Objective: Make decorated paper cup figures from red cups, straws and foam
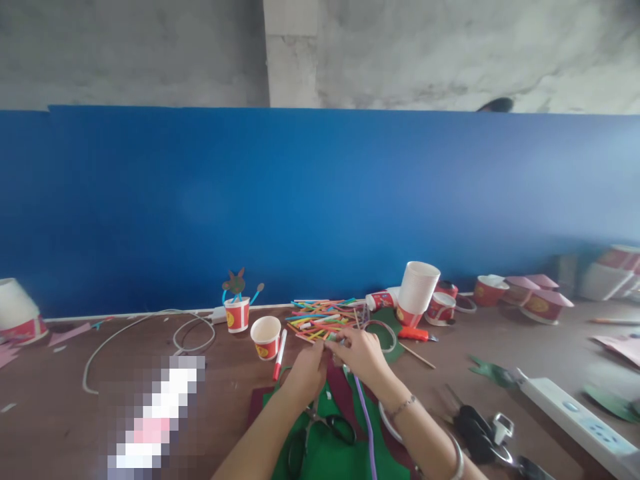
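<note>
Over the middle of the table, my left hand [306, 371] and my right hand [364, 352] meet with their fingertips pinched close together. Whatever they hold is too small and too covered to make out. A purple strip [369, 427] runs down from beneath my right hand; whether the fingers grip it is unclear. Below my hands lie green sheets [333, 460] with dark red paper [341, 389], and scissors [315, 419] rest on top, partly behind my left forearm. Just beyond my fingers is a heap of coloured sticks [320, 315].
Left of the heap are a red marker [280, 355], an open paper cup [266, 338] and a decorated cup [237, 315]. Rightward stand stacked cups [418, 293], an orange cutter [415, 334], keys [475, 427] and a power strip [575, 413]. A blue partition [300, 200] rises behind.
</note>
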`<state>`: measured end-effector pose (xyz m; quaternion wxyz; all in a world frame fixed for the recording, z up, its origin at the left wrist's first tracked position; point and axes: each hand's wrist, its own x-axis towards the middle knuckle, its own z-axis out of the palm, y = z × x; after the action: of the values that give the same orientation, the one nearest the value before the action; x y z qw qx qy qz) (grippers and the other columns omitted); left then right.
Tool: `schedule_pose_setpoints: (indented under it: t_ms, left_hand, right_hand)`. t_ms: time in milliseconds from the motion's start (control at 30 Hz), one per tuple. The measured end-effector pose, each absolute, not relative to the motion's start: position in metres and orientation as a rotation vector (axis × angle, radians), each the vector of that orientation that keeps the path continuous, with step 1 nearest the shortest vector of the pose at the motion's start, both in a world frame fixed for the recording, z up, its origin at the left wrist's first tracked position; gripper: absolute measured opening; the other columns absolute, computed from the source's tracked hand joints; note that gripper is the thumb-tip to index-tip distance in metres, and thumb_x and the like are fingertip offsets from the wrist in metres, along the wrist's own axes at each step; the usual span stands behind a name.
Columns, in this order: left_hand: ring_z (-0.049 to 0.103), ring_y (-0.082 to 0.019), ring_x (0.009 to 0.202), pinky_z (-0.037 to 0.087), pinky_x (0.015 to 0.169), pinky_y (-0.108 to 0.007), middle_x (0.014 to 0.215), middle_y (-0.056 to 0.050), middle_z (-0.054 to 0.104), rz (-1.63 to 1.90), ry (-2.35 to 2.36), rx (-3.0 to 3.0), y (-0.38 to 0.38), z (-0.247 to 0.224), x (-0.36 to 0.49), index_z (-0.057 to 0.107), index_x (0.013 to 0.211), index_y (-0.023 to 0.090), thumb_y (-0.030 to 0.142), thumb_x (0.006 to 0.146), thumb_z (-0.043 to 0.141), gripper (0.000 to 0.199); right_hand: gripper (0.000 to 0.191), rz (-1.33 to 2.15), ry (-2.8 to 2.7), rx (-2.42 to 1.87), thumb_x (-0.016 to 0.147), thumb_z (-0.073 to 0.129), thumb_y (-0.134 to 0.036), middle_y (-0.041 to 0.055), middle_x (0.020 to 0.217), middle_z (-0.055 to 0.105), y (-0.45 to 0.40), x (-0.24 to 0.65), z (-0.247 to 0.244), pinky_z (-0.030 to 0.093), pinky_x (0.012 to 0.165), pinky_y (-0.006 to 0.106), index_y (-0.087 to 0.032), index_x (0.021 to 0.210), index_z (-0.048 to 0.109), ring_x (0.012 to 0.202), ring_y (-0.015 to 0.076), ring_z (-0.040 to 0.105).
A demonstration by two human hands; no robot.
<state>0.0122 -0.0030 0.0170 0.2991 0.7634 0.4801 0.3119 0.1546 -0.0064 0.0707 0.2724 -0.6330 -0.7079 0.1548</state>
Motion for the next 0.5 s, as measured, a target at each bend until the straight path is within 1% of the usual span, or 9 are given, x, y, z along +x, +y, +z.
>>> schedule_pose_setpoints:
  t_ms: [100, 200, 267, 400, 500]
  left_hand:
    - [0.061, -0.02, 0.083, 0.044, 0.075, -0.029, 0.089, -0.008, 0.066, 0.858, 1.178, 2.063, 0.0, 0.016, 0.01, 0.058, 0.095, 0.016, 0.021, 0.09, 0.034, 0.025]
    - [0.059, -0.018, 0.078, 0.043, 0.071, -0.027, 0.085, -0.007, 0.065, 0.868, 1.115, 2.032, 0.001, 0.018, 0.01, 0.059, 0.088, 0.016, 0.024, 0.09, 0.036, 0.024]
    - [0.058, -0.018, 0.079, 0.043, 0.071, -0.027, 0.085, -0.006, 0.065, 0.884, 1.103, 1.988, 0.001, 0.02, 0.01, 0.059, 0.089, 0.016, 0.027, 0.09, 0.037, 0.024]
    - [0.058, -0.018, 0.081, 0.043, 0.07, -0.027, 0.086, -0.006, 0.065, 0.936, 1.11, 1.904, 0.001, 0.02, 0.011, 0.058, 0.097, 0.016, 0.03, 0.091, 0.036, 0.026]
    - [0.057, -0.018, 0.079, 0.041, 0.067, -0.027, 0.086, -0.006, 0.064, 0.962, 1.182, 1.872, 0.002, 0.019, 0.01, 0.057, 0.092, 0.017, 0.032, 0.091, 0.035, 0.026]
  right_hand:
    - [0.026, 0.459, -1.936, -1.669, 0.076, 0.056, -0.041, 0.0001, 0.057, 0.067, -0.006, 0.157, 0.074, 0.038, 0.068, 0.025, -0.022, 0.062, 0.065, 0.062, 0.0173, 0.062]
    - [0.025, 0.479, -1.942, -1.65, 0.075, 0.057, -0.041, -0.0005, 0.054, 0.065, -0.006, 0.158, 0.074, 0.038, 0.063, 0.024, -0.021, 0.061, 0.064, 0.058, 0.0163, 0.061]
    - [0.023, 0.478, -1.929, -1.649, 0.074, 0.059, -0.04, -0.001, 0.05, 0.063, -0.005, 0.158, 0.072, 0.038, 0.06, 0.024, -0.021, 0.063, 0.066, 0.055, 0.016, 0.059]
    - [0.021, 0.511, -1.864, -1.642, 0.074, 0.057, -0.039, -0.0015, 0.05, 0.061, -0.003, 0.158, 0.066, 0.037, 0.054, 0.023, -0.021, 0.07, 0.067, 0.053, 0.0154, 0.058]
    - [0.02, 0.551, -1.799, -1.593, 0.075, 0.055, -0.036, -0.003, 0.05, 0.061, 0.0, 0.158, 0.061, 0.037, 0.052, 0.023, -0.021, 0.082, 0.067, 0.052, 0.015, 0.058]
